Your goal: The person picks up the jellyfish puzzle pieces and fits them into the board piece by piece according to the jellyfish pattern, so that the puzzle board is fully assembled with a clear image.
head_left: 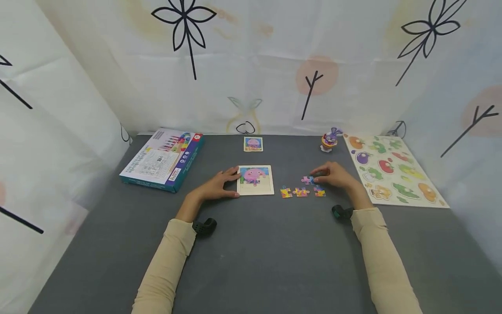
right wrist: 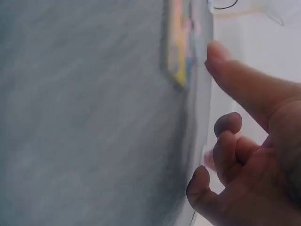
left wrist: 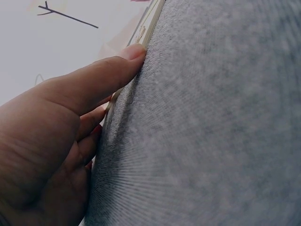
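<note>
A square puzzle board [head_left: 256, 190] with a partly filled picture of a pink sea creature lies in the middle of the table. At its left side rests my left hand [head_left: 218, 185], index finger by the upper corner and thumb along the lower one. The left wrist view shows the thumb [left wrist: 134, 52] against the board's edge [left wrist: 153, 23]. My right hand [head_left: 335, 175] hovers low over the loose pieces, fingertips right at a blue piece [head_left: 312, 179] beside a pink one [head_left: 305, 180]. Thumb and fingers stand apart in the right wrist view. Below lies a row of yellow-pink pieces [head_left: 301, 192].
A small picture card [head_left: 252, 144] lies behind the board. At left is a flat box [head_left: 161, 159]. A purple rabbit figurine [head_left: 329, 139] stands at back right, next to a large sheet of fruit and vegetable pictures [head_left: 396, 170]. Printed cloth walls [head_left: 266, 96] surround the table.
</note>
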Available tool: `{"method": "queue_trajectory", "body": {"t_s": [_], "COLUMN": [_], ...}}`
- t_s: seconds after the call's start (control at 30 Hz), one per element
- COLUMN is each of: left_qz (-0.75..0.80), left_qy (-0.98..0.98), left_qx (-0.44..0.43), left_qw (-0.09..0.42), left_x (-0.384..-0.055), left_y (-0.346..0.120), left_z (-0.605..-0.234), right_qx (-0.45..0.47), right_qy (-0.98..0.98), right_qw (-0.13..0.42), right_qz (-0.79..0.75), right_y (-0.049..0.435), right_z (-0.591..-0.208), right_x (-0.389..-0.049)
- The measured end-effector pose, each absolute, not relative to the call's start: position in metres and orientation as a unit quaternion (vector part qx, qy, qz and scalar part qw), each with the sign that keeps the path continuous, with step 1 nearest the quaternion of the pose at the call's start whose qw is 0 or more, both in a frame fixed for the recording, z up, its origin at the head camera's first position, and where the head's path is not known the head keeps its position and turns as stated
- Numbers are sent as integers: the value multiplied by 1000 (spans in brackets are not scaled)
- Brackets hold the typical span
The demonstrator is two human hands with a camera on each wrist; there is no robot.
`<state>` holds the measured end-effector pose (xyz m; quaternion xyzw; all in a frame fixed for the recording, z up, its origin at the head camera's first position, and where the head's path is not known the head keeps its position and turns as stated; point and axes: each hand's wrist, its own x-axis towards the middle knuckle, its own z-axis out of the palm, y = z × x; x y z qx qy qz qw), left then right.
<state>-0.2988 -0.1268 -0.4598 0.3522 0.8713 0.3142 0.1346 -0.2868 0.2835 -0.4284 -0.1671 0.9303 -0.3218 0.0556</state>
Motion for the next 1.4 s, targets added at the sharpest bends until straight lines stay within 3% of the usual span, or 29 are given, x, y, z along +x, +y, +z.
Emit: {"method": "queue_trajectory", "body": {"t_s": [0.37,0.67,0.93,1.13,1.4], "left_qz": [317,311,314,317,311], "left_qy": [871,871,871,866,867], "left_qx": [352,354,355,360,362], "left_qw": [131,138,134,140,142], "left_x": [-297,-297,-299,-297,-297], "left_y": [-135,-134,-128,-128,-127], "left_z": [-461,-461,-459,-457,-456], "right_qx": [-157,-200,-245,-232,-296], "right_qy": [937,931,915,915,895], "right_qw": [76,31,72,92,96], "right_qz": [-304,-305,-311,-318,-319], "right_y": [274,235,167,156,153], "right_z": [-433,-432,-428,-429,-429], "right_x": [-293,-301,-302,-304,-307]}}
